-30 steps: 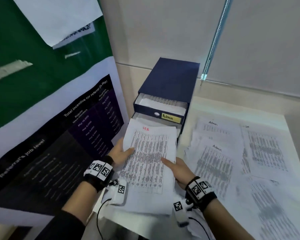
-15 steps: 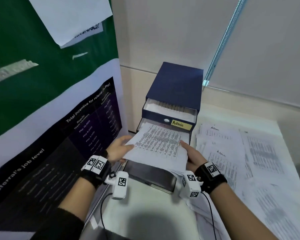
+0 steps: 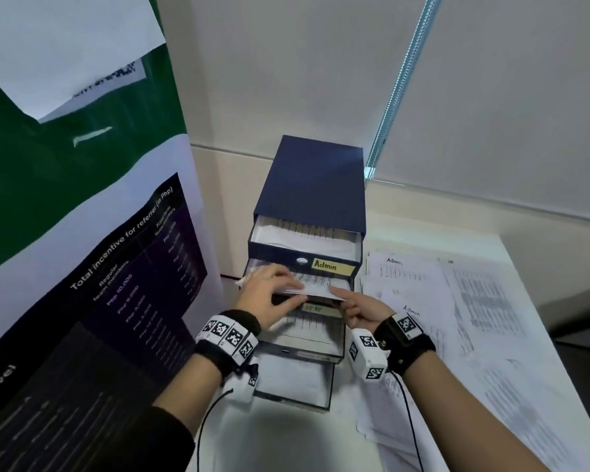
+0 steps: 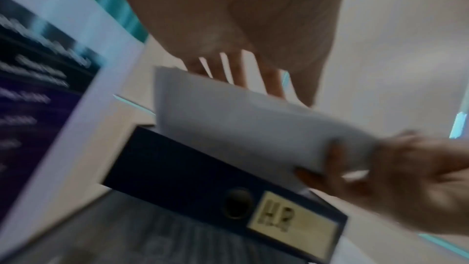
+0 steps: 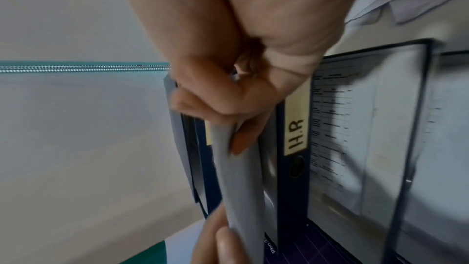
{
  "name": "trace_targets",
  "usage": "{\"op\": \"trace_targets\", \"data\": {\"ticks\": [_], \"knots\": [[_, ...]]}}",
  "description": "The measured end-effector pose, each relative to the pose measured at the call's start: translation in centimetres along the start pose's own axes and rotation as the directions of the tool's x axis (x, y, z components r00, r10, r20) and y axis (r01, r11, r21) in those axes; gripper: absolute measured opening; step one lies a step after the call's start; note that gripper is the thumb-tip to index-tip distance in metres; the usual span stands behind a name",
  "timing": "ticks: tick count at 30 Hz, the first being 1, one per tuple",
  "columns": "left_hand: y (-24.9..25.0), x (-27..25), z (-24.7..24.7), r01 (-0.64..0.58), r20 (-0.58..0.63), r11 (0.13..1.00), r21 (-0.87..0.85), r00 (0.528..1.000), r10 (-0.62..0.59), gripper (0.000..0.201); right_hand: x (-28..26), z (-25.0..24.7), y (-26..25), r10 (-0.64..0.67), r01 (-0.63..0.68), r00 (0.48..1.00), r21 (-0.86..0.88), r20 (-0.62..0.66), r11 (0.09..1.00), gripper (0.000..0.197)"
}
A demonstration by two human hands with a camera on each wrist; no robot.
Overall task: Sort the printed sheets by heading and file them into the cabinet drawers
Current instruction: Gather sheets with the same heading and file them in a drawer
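A navy drawer cabinet stands on the white table against the wall. Its top drawer, labelled Admin, is slightly open with paper inside. Below it the HR drawer is pulled out. A thin stack of printed sheets lies nearly flat, its far end in over the HR drawer under the Admin drawer. My left hand holds the stack's left side, fingers on top and thumb beneath. My right hand pinches its right near corner, seen close in the right wrist view.
Two lower drawers stick out further toward me, each with paper inside. Several loose printed sheets, some headed Admin, cover the table to the right. A large poster hangs close on the left. A bead chain hangs behind.
The sheets went from held up and facing me to nearly flat, and moved forward into the HR drawer opening. Both hands travelled forward with them.
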State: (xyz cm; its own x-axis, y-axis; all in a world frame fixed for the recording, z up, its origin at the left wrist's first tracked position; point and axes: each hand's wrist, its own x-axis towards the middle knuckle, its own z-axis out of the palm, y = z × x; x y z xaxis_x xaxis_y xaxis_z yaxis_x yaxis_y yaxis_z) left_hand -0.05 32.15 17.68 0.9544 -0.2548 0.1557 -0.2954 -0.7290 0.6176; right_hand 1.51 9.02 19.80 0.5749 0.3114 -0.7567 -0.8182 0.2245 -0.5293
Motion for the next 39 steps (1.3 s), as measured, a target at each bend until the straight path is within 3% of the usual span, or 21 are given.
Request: {"op": "trace_targets", "data": {"ticks": [2,4,6,8,11,14,16,18,20,21,23,25,27,29,31,34,36,39], "knots": [[0.4,1.3,1.4,-0.113,0.145,0.993,0.028,0.984,0.108,0.032,0.3,0.3,-0.4,-0.032,0.023,0.998,0.174,0.049,0.985,0.013],[0.2,2.6,2.7,-0.169,0.18,0.982,0.086,0.972,0.152,0.029,0.8,0.0,-0.4,-0.11,0.071,0.989,0.348,0.094,0.935,0.006],[-0.3,3.7,3.7,-0.154,0.205,0.98,0.124,0.97,0.127,0.027,1.1,-1.0,-0.1,-0.159,0.113,0.984,0.41,0.08,0.905,0.013],[-0.5,4.4,4.4,-0.112,0.294,0.978,0.174,0.954,0.057,0.028,1.0,-2.4,0.2,-0.171,0.131,0.983,0.417,0.06,0.899,0.023],[-1.1,5.0,5.4,-0.001,0.433,0.974,0.229,0.896,-0.101,0.052,-0.1,-5.3,0.6,-0.205,0.19,0.979,0.402,-0.006,0.896,0.031],[-1.6,5.8,5.6,0.048,0.466,0.965,0.256,0.869,-0.167,0.064,-1.5,-9.5,1.6,-0.24,0.269,0.962,0.318,-0.126,0.909,0.029],[-1.5,6.7,5.0,0.084,0.478,0.951,0.298,0.849,-0.225,0.063,-1.9,-13.0,2.9,-0.242,0.288,0.935,0.155,-0.259,0.945,0.029],[-0.6,7.3,4.4,0.072,0.471,0.925,0.373,0.844,-0.256,0.051,-1.6,-17.3,4.9,-0.247,0.15,0.851,-0.236,-0.463,0.96,0.035],[1.5,7.2,4.3,0.027,0.393,0.896,0.444,0.893,-0.221,0.033,-1.3,-21.7,7.1,-0.286,-0.205,0.725,-0.593,-0.627,0.778,0.047],[3.1,6.8,4.4,0.016,0.348,0.897,0.443,0.918,-0.188,0.026,-1.2,-23.4,8.2,-0.285,-0.37,0.674,-0.646,-0.681,0.668,0.057],[6.8,5.8,5.2,-0.024,0.328,0.948,0.317,0.941,-0.086,0.021,-1.0,-25.5,10.4,-0.246,-0.567,0.609,-0.631,-0.754,0.53,0.077],[10.3,5.2,7.0,-0.081,0.39,0.989,0.126,0.92,0.026,0.022,-0.9,-26.7,11.8,-0.271,-0.606,0.583,-0.632,-0.766,0.482,0.088],[12.5,4.7,10.1,-0.078,0.477,0.997,0.022,0.877,0.058,0.02,-1.0,-27.3,12.7,-0.322,-0.563,0.588,-0.661,-0.742,0.496,0.097],[12.9,3.9,14.1,0.019,0.545,1.0,-0.021,0.838,-0.005,0.018,-1.0,-27.5,13.1,-0.385,-0.486,0.594,-0.696,-0.707,0.528,0.099],[11.9,2.9,18.4,0.202,0.615,0.979,0.004,0.772,-0.162,0.031,-1.1,-27.1,13.2,-0.447,-0.427,0.594,-0.732,-0.669,0.531,0.096],[10.0,1.6,23.6,0.372,0.64,0.898,0.235,0.636,-0.431,0.059,-0.8,-26.7,13.8,-0.532,-0.397,0.579,-0.784,-0.618,0.478,0.097],[9.8,0.9,26.1,0.404,0.564,0.843,0.356,0.626,-0.538,0.058,-0.4,-26.7,14.7,-0.572,-0.405,0.594,-0.824,-0.567,0.397,0.101],[10.9,0.4,28.3,0.489,0.48,0.808,0.329,0.65,-0.589,0.055,0.0,-27.0,15.8,-0.621,-0.41,0.603,-0.862,-0.501,0.298,0.093]]}}
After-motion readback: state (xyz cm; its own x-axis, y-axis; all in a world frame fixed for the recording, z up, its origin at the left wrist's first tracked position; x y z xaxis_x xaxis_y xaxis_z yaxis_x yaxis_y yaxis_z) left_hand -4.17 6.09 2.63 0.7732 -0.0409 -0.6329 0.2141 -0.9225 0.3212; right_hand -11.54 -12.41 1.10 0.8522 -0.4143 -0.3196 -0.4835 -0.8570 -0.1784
